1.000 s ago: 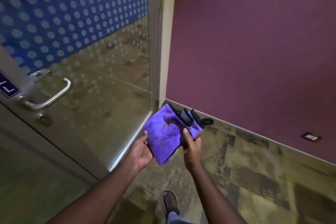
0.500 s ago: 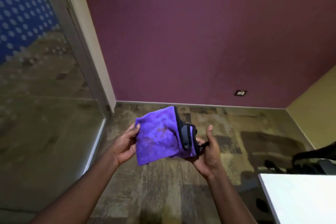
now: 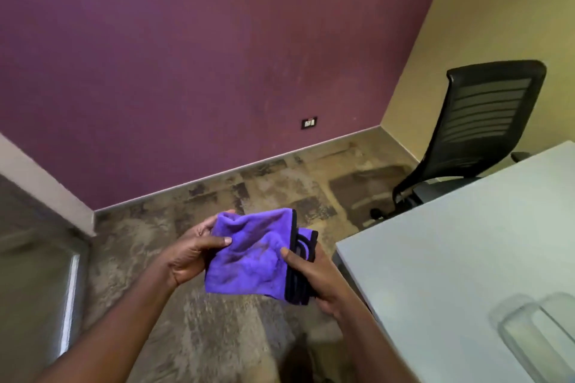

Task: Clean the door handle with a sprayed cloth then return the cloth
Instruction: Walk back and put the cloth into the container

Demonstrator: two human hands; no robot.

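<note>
Both hands hold a folded purple microfibre cloth with black trim (image 3: pixel 249 261) above the carpet, left hand (image 3: pixel 191 253) and right hand (image 3: pixel 314 277) each closed in a grip on an edge, beside a pale grey desk (image 3: pixel 460 258).

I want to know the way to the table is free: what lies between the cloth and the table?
Head view: only the right hand, gripping the cloth by its black-edged side; past it, a strip of floor, then the table.

I hold the purple cloth (image 3: pixel 249 258) folded, black-edged on its right side, between my hands above the floor.
</note>
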